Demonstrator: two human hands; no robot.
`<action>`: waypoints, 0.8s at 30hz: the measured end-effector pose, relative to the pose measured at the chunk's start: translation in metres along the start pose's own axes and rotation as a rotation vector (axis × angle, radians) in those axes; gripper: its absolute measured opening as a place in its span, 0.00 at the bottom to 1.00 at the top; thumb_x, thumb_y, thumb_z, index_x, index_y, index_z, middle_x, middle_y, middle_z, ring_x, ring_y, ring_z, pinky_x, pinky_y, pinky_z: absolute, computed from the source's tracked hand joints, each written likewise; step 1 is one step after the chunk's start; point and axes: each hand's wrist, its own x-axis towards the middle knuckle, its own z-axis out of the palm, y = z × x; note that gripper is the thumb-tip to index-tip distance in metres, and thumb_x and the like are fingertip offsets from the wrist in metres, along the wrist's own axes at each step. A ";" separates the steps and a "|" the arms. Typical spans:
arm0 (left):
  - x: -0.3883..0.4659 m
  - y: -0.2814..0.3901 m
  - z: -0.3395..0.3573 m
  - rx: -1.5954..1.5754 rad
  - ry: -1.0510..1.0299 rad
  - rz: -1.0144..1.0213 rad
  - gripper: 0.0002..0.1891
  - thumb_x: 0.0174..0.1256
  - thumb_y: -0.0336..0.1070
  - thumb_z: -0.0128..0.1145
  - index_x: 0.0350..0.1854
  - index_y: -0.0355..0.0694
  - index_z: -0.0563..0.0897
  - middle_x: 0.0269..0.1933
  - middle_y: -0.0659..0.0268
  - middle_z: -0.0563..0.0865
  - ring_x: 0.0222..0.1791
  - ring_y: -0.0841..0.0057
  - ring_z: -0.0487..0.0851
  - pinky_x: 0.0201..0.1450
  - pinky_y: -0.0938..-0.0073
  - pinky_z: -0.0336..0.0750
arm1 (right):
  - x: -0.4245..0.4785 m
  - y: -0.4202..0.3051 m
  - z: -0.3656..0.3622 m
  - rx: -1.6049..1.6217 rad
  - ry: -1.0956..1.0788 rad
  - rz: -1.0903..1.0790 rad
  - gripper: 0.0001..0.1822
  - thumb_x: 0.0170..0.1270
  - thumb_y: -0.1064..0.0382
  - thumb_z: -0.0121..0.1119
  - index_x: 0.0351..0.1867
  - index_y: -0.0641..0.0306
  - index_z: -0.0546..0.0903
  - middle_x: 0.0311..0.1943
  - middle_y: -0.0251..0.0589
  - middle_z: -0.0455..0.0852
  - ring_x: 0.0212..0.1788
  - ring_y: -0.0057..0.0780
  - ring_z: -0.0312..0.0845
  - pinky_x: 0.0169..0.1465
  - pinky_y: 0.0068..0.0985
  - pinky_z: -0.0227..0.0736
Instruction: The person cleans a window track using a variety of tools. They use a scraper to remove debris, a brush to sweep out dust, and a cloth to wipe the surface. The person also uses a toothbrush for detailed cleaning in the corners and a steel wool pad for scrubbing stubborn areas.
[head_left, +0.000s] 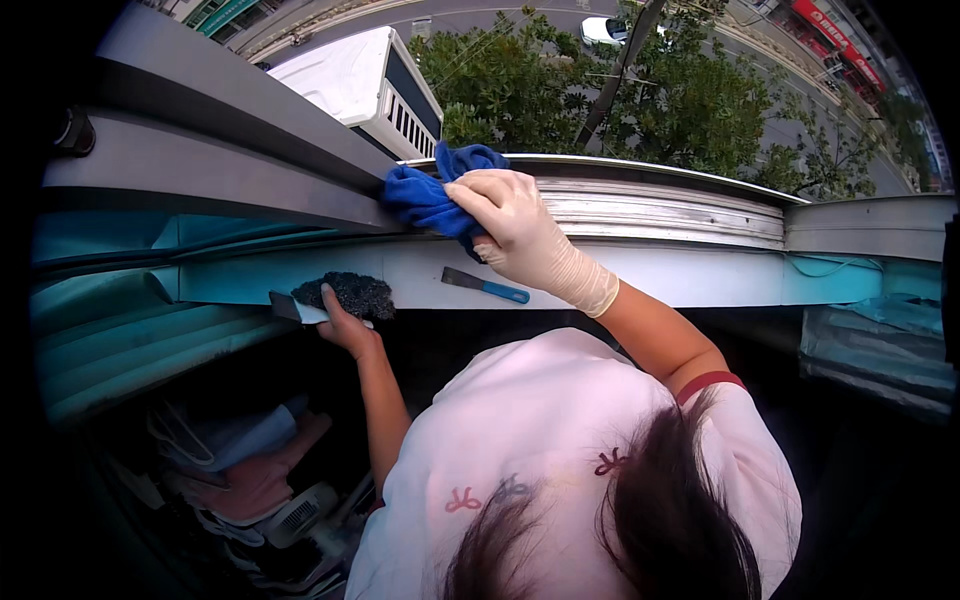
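My right hand, in a pale latex glove, is closed on a bunched blue cloth. The cloth lies against the left end of the metal window track, beside the grey window frame. My bare left hand grips a dark, fuzzy scrubbing pad together with a flat tool with a grey blade and a pale body, at the inner edge of the white sill. Between my hands, a scraper with a blue handle rests on the sill. How the pad and flat tool fit together is unclear.
Grey window frame members run along the left. Outside, a white air-conditioner unit, trees and a street lie below. Teal curtain folds hang at the left; clothes and a white fan-like appliance are at lower left.
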 end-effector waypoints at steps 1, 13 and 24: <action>0.001 -0.004 0.008 0.014 -0.016 0.029 0.24 0.67 0.38 0.62 0.60 0.27 0.75 0.55 0.54 0.82 0.48 0.69 0.84 0.52 0.69 0.79 | 0.008 0.005 0.025 -0.051 -0.068 -0.062 0.23 0.52 0.64 0.67 0.52 0.64 0.81 0.51 0.47 0.80 0.61 0.44 0.69 0.66 0.44 0.58; 0.015 -0.018 0.014 0.167 -0.035 0.200 0.21 0.69 0.43 0.61 0.51 0.26 0.80 0.45 0.53 0.86 0.41 0.71 0.85 0.47 0.72 0.80 | -0.001 0.043 0.036 -0.319 -0.389 0.112 0.12 0.62 0.52 0.62 0.37 0.56 0.83 0.42 0.37 0.80 0.52 0.40 0.72 0.55 0.40 0.66; 0.020 -0.029 0.013 0.395 0.016 0.323 0.23 0.68 0.48 0.61 0.48 0.27 0.81 0.44 0.54 0.87 0.40 0.68 0.83 0.49 0.69 0.76 | -0.179 0.134 -0.171 -0.938 -0.051 0.716 0.12 0.59 0.57 0.63 0.40 0.61 0.80 0.44 0.41 0.80 0.52 0.45 0.73 0.51 0.44 0.72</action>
